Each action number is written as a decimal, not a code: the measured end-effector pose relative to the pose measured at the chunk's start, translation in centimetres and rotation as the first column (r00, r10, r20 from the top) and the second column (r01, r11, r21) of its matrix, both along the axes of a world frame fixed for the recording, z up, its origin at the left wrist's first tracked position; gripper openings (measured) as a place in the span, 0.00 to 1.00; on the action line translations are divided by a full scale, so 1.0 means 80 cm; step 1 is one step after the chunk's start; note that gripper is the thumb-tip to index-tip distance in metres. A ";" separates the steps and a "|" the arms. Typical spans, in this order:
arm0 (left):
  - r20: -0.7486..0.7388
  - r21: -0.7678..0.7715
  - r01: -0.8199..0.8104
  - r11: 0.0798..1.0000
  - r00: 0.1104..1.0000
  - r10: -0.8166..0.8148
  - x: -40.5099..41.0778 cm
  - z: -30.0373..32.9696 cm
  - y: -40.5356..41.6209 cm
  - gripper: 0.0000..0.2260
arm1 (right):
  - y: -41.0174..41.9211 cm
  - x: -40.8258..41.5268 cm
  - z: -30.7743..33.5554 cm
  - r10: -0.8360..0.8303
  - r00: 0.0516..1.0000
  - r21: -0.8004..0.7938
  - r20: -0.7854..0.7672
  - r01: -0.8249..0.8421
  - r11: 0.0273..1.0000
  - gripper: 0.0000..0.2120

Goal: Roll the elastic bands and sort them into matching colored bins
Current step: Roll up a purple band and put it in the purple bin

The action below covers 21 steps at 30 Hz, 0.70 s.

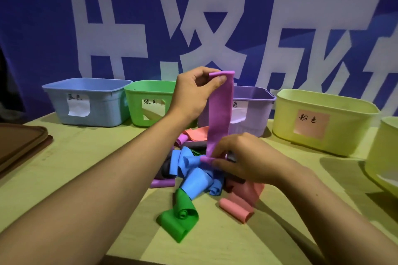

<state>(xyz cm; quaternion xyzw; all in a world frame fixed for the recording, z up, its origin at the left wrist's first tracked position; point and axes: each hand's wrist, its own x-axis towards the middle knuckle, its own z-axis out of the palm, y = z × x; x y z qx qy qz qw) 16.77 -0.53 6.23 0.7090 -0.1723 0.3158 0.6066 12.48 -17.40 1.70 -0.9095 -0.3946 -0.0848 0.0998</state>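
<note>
A purple elastic band (pixel 220 114) hangs stretched upright over the pile. My left hand (pixel 193 92) pinches its top end, raised in front of the bins. My right hand (pixel 239 157) pinches its bottom end, where a small roll has formed, just above the pile. Below lies a heap of loose bands: blue (pixel 193 178), green (pixel 178 217), pink (pixel 239 206), purple (pixel 162 183) and dark ones. Behind stand a blue bin (pixel 90 101), a green bin (pixel 148 103), a purple bin (pixel 252 109) and a yellow-green bin with a pink label (pixel 323 120).
Another yellow-green bin (pixel 385 153) is cut off at the right edge. A brown lid or tray (pixel 19 144) lies at the left on the light wooden table (pixel 86 157). A blue banner with large white characters hangs behind the bins.
</note>
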 end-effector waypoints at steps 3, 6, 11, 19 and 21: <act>-0.007 -0.017 -0.023 1.000 1.000 0.023 -0.003 0.012 -0.002 0.05 | -0.016 -0.023 0.015 0.067 0.993 0.049 0.101 -0.072 0.996 0.14; -0.017 -0.022 -0.003 1.000 1.000 0.003 -0.008 0.020 -0.006 0.04 | -0.027 -0.053 0.011 0.196 0.974 -0.071 0.116 -0.188 0.980 0.14; -0.076 0.005 0.019 1.000 0.997 -0.018 -0.006 -0.004 -0.017 0.05 | -0.034 -0.087 -0.026 0.270 0.962 -0.129 0.042 -0.263 0.956 0.16; -0.185 -0.059 0.013 0.998 0.982 -0.024 0.006 -0.047 -0.018 0.04 | -0.044 -0.070 -0.022 0.231 0.933 0.023 -0.275 -0.234 0.972 0.23; -0.180 -0.073 0.013 0.997 0.983 -0.026 0.009 -0.051 -0.015 0.04 | -0.045 -0.062 -0.015 0.205 0.928 0.067 -0.310 -0.194 0.979 0.25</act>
